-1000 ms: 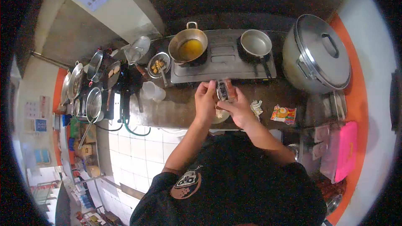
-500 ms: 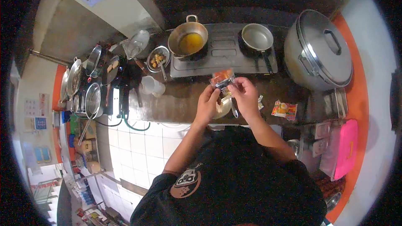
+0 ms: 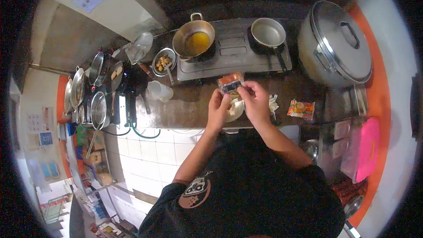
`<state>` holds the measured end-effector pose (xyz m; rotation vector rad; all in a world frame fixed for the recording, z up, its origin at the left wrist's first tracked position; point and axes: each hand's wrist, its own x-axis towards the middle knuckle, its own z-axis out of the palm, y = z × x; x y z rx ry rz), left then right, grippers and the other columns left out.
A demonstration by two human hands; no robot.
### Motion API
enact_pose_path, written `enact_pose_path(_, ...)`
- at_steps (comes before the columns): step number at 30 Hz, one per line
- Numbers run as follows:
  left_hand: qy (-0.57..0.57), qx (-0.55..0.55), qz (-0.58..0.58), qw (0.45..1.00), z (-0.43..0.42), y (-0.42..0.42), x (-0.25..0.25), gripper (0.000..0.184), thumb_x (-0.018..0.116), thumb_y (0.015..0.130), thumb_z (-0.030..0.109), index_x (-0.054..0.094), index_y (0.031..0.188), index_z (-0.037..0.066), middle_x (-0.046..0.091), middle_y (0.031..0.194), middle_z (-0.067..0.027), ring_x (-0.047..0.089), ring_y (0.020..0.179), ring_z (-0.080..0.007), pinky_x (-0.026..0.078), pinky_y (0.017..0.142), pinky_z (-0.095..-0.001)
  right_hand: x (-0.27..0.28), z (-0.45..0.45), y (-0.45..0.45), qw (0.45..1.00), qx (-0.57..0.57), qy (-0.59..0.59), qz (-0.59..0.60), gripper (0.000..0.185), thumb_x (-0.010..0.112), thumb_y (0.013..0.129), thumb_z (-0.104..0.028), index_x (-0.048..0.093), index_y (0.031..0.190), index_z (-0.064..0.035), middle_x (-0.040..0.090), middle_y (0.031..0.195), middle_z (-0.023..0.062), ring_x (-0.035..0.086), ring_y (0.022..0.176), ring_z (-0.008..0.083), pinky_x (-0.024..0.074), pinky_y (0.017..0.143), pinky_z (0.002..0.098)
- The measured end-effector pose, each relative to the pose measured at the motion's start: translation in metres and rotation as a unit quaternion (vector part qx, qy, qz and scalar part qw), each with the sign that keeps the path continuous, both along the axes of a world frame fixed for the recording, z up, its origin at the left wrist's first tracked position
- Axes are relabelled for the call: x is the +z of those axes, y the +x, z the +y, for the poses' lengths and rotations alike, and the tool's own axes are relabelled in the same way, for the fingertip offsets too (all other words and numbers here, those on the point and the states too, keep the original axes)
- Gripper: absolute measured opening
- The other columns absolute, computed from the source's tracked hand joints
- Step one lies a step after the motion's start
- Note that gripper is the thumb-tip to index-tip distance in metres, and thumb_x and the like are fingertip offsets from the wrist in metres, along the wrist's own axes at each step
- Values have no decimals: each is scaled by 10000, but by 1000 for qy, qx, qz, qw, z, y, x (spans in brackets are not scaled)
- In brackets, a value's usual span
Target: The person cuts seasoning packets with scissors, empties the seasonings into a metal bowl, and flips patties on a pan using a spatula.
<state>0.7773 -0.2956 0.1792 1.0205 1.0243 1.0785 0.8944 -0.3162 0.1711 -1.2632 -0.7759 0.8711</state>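
Note:
Both my hands pinch a small clear sachet (image 3: 231,83) with orange and dark contents, held above the front of the counter. My left hand (image 3: 217,109) has its fingers closed at the sachet's lower left. On its lower right edge, my right hand (image 3: 255,102) grips with thumb and fingers. Beneath my hands a pale bowl (image 3: 234,111) is partly hidden. To the right lie a crumpled wrapper (image 3: 273,104) and a red and yellow noodle packet (image 3: 301,109).
A stove (image 3: 229,64) bears a wok (image 3: 194,39) with yellow liquid and a small saucepan (image 3: 268,32). Left of it are a strainer bowl (image 3: 164,61) with fried bits and a white cup (image 3: 159,91). A large lidded pot (image 3: 335,44) stands right.
The sachet has turned from upright to lying crosswise, its orange part now at the top. My hands stay closed on it. The view has shifted slightly.

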Motion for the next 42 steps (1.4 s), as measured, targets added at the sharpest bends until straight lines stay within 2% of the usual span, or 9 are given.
enact_pose_path(3,18,-26,80,996,4,-10,-5,216,493,952,252,536,843,70,517,751,38,442,647,-37,379,565,-210,-3,1,-3,999,-4,3,34,205,668,831,-128,586,980,-13,622,877,38,578,802,97,480,698,235)
enact_pose_path(12,-98,-29,-66,993,7,-20,12,264,453,965,306,574,962,72,562,794,20,512,697,-69,431,595,-235,-2,4,-10,996,46,-8,75,218,679,821,-126,575,980,-21,619,842,32,588,714,95,473,594,227)
enact_pose_path(19,252,-7,293,922,17,-40,8,222,500,930,206,563,855,6,560,687,-124,491,545,-237,407,537,-335,11,6,-20,993,68,-15,94,224,677,820,-136,567,978,-22,618,841,54,601,728,110,500,608,252)
enact_pose_path(25,354,20,435,828,26,-56,18,215,570,870,161,482,752,5,515,651,-187,491,584,-380,397,540,-417,17,3,-23,994,94,-58,-16,231,687,808,-137,557,962,-24,598,839,46,556,670,96,478,578,255)
enact_pose_path(35,131,74,168,974,-5,-99,68,236,599,845,153,511,686,3,543,608,-138,541,571,-299,397,528,-364,38,4,-30,969,227,14,95,151,584,883,-135,561,970,-13,587,842,49,552,734,97,466,669,253)
enact_pose_path(36,127,35,-69,989,-17,-119,57,210,609,823,162,536,693,14,569,627,-121,568,595,-279,414,545,-362,49,5,-30,955,257,28,149,152,528,904,-125,556,998,-9,597,868,74,551,735,116,457,676,255)
enact_pose_path(39,297,-49,387,872,1,-200,26,174,640,756,220,639,784,48,637,748,-126,629,720,-276,474,631,-374,21,10,-23,975,216,-4,60,147,510,896,-90,548,1011,-8,596,911,79,538,720,114,456,662,255)
enact_pose_path(41,121,-101,576,802,-4,-228,-26,202,639,752,233,666,846,56,641,779,-131,626,757,-283,478,650,-373,9,5,-16,976,210,-45,42,147,508,881,-70,548,1011,-16,590,939,72,527,705,112,452,645,248)
enact_pose_path(42,174,-87,442,875,-23,-234,-24,247,605,796,229,658,944,38,646,840,-127,615,763,-246,480,656,-356,2,-1,-12,973,220,-52,43,150,518,867,-57,546,1009,-17,586,940,67,530,709,109,455,636,249)
